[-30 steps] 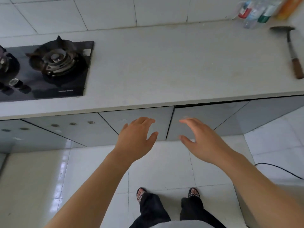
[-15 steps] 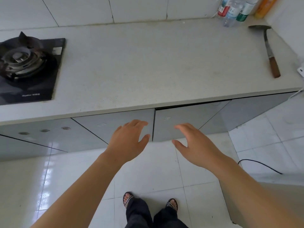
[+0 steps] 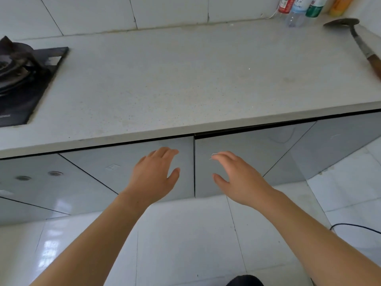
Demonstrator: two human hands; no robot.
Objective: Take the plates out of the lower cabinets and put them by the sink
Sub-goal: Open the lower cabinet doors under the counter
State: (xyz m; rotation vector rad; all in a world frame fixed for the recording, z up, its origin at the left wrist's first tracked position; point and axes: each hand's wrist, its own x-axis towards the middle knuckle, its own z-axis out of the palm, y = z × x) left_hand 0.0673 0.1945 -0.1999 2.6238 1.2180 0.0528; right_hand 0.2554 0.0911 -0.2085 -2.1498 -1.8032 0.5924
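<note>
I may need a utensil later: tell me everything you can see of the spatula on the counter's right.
The spatula has a dark, worn metal blade, a thin metal shank and a brown wooden handle. It lies flat on the pale countertop at the far right, blade toward the wall near the bottles, handle toward the front edge, its end cut off by the frame. Only the countertop touches it.

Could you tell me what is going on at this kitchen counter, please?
A person stands at the counter, the left hand reaching to the left cabinet door and the right hand to the right cabinet door. Both hands are open and hold nothing. Both doors look shut; no plate or sink is in view. A gas hob sits at the counter's left end, a spatula and bottles at its far right.
</note>
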